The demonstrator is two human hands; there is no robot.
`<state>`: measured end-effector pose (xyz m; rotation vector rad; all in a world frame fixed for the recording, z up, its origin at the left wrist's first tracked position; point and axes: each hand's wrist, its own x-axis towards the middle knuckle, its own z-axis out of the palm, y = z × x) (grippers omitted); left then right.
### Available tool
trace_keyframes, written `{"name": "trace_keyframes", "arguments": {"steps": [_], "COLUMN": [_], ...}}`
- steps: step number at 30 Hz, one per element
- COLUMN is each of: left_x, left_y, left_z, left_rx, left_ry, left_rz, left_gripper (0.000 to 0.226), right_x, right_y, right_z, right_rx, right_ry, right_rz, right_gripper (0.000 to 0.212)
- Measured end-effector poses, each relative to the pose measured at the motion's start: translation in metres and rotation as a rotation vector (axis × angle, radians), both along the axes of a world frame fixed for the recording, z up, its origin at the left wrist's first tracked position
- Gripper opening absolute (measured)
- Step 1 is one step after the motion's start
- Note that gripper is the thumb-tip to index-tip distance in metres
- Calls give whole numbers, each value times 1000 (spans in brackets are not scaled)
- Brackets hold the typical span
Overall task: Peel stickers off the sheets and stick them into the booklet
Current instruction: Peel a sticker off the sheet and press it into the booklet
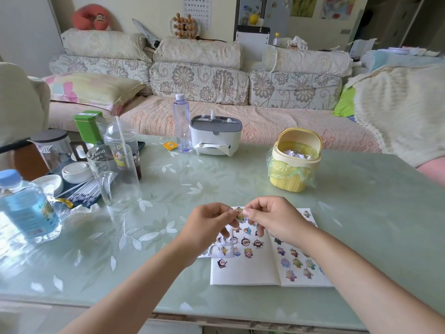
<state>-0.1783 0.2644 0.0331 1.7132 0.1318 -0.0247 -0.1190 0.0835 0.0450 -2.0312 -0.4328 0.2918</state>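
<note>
- Left hand (208, 221): raised above the table, thumb and fingertips pinching one edge of a small cartoon sticker (239, 214).
- Right hand (269, 218): level with the left and close to it, thumb and forefinger pinching the sticker's other edge.
- Small cartoon sticker: held between both hands, above the far edge of the booklet.
- Open white paper booklet (250, 273): flat on the table near the person, both pages carrying rows of cartoon stickers.
- White sticker sheet (224, 249): overlapping the booklet's left page, beneath the left wrist.
- Pale green glass-topped table (361, 213): bears everything listed.
- Small yellow lidded bin with plastic liner (297, 165): beyond the booklet, well apart from it.
- White and grey tissue box (215, 136): far edge, just beside a clear plastic bottle (182, 124).
</note>
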Motion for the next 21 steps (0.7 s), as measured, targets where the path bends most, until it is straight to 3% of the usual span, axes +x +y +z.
{"name": "trace_keyframes", "arguments": {"steps": [5,9,11,13,16,21], "left_x": [-3,-1,1,2,4,9], "left_y": [1,11,21,29,36,44], "left_z": [-4,-24,-38,-51,-61,-69], "left_rx": [111,570,839,985,1109,1128], "left_ry": [-14,-121,-173,-203,-153,-188], "left_rz": [3,-11,-134,-277,-330,-203], "left_gripper": [15,18,31,37,41,42], "right_x": [-4,-4,-5,-11,-23,-23], "right_y": [0,-2,-5,-6,-4,1], "right_z": [-4,-6,-8,-11,-16,-26], "right_rx": [-72,-175,-257,-353,-479,-617], "right_ry": [-19,-31,20,99,157,51], "right_rz": [-43,-65,16,145,241,259], "right_gripper": [14,17,17,15,11,13]}}
